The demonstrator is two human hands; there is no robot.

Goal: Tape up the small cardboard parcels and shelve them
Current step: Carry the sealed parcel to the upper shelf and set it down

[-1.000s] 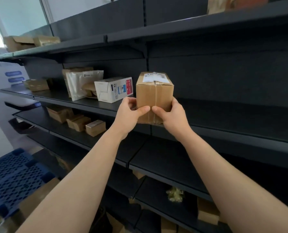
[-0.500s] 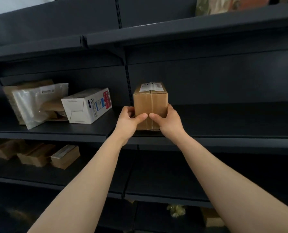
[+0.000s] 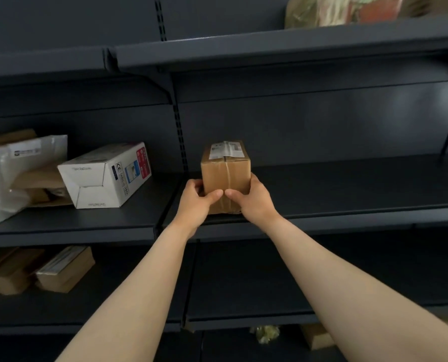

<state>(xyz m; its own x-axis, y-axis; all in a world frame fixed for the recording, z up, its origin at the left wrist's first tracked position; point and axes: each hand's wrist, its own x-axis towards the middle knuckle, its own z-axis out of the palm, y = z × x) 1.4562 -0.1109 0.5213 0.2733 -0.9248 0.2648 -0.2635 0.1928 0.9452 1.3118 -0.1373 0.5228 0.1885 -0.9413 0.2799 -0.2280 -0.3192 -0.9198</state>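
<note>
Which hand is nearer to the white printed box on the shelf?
Left. The left hand grips the brown cardboard parcel on the side facing the white printed box; the right hand grips the opposite side.

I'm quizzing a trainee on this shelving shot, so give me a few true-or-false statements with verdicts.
1. Both the left hand and the right hand grip the cardboard parcel. True.
2. The parcel has no label. False: a white label lies on its top.
3. A white box lies left of the parcel. True.
4. The parcel is on the highest shelf. False: it is at the next shelf down, near its front edge.
</note>
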